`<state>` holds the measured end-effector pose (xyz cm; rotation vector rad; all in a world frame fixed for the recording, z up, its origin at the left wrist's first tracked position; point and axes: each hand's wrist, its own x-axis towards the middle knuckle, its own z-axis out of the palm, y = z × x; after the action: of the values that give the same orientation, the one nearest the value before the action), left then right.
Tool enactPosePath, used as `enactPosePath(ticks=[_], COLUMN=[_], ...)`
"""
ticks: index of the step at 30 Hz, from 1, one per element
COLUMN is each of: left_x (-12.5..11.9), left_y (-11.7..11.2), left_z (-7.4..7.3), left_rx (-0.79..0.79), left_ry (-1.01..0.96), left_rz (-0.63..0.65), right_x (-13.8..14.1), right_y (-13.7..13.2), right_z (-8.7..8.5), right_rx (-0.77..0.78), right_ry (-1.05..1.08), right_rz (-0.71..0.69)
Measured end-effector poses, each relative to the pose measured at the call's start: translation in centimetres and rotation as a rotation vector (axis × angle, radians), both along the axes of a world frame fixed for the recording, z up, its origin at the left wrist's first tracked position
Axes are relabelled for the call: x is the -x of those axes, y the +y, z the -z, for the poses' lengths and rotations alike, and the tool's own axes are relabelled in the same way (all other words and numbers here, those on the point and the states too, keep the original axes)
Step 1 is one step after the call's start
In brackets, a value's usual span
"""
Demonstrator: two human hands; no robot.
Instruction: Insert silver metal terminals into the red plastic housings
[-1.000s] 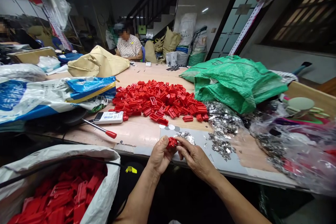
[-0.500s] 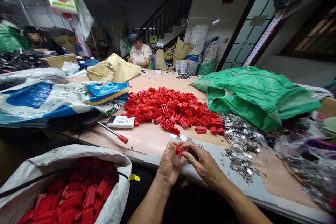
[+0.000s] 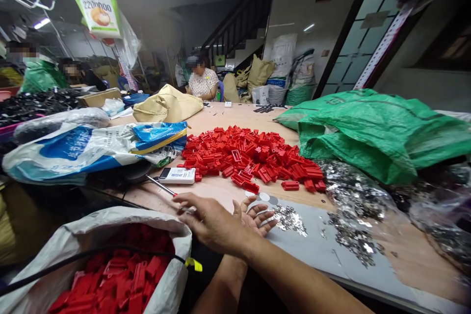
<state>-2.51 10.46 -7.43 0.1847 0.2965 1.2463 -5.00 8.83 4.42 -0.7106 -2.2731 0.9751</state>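
Observation:
Palm up and fingers spread, my left hand (image 3: 255, 217) lies over the near table edge with nothing in it. My right arm crosses in front of my left wrist. At its end, my right hand (image 3: 211, 223) is held out to the left with its fingers apart, close to the rim of a white sack (image 3: 84, 223). It covers most of the red handle of a metal rod (image 3: 161, 185); whether it touches the handle I cannot tell. Red plastic parts (image 3: 138, 274) fill the sack. More of them form a red heap (image 3: 253, 154) on the table.
Small shiny metal pieces (image 3: 290, 220) lie beside my left hand, with others (image 3: 355, 240) further right. A white device (image 3: 177, 175) stands left of the heap. A green woven bag (image 3: 360, 127) and a blue-white bag (image 3: 91, 144) flank it. A co-worker (image 3: 202, 81) sits opposite.
Both hands were together at a red plastic part. They have separated: my right hand has swung left across my left arm, and my left hand has opened. That part no longer shows in them.

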Motion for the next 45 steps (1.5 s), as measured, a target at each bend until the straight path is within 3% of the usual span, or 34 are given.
enactPosePath(ticks=[2, 4, 7, 10, 14, 17, 20, 27, 31, 33, 35, 37, 40, 45], left_x=[0.0, 0.0, 0.3, 0.8, 1.2, 1.4, 1.5, 1.4, 1.4, 1.4, 1.4, 1.3, 1.1, 1.0], left_y=[-0.2, -0.4, -0.4, -0.2, 0.2, 0.6, 0.9, 0.5, 0.1, 0.0, -0.1, -0.2, -0.3, -0.3], left_z=[-0.2, -0.5, -0.9, -1.2, -0.9, -0.4, -0.3, -0.5, -0.5, -0.5, -0.6, -0.6, -0.7, -0.6], left_rx=[-0.002, -0.004, -0.046, -0.106, -0.040, 0.006, 0.021, -0.122, -0.159, -0.160, -0.161, -0.170, -0.179, -0.183], left_ry=[0.041, 0.077, 0.184, 0.295, 0.351, 0.420, 0.509, 0.497, 0.523, 0.525, 0.531, 0.539, 0.535, 0.539], left_rz=[-0.111, -0.248, -0.405, -0.502, -0.513, -0.523, -0.543, -0.249, -0.206, -0.221, -0.231, -0.231, -0.237, -0.253], right_x=[-2.2, -5.5, -10.4, -13.3, -13.6, -13.3, -13.2, -13.5, -16.8, -19.8, -23.1, -25.7, -27.6, -27.3], right_y=[2.3, 4.8, 7.7, 9.0, 9.0, 8.4, 6.8, 1.2, 0.0, 0.0, 0.0, 0.0, -0.2, -0.3], right_z=[1.4, 3.0, 5.1, 7.0, 8.7, 8.6, 7.4, 5.2, 5.3, 5.4, 5.5, 5.6, 6.0, 7.1], right_rx=[-0.054, -0.104, -0.188, -0.169, -0.150, -0.132, -0.102, 0.081, 0.217, 0.177, 0.061, -0.006, -0.009, -0.030], right_ry=[-0.025, -0.098, -0.419, -0.525, -0.540, -0.504, -0.446, -0.137, -0.025, -0.097, -0.312, -0.528, -0.623, -0.694], right_rz=[0.254, 0.383, 0.646, 0.659, 0.633, 0.635, 0.627, 0.480, 0.533, 0.661, 0.839, 0.920, 0.911, 0.872])
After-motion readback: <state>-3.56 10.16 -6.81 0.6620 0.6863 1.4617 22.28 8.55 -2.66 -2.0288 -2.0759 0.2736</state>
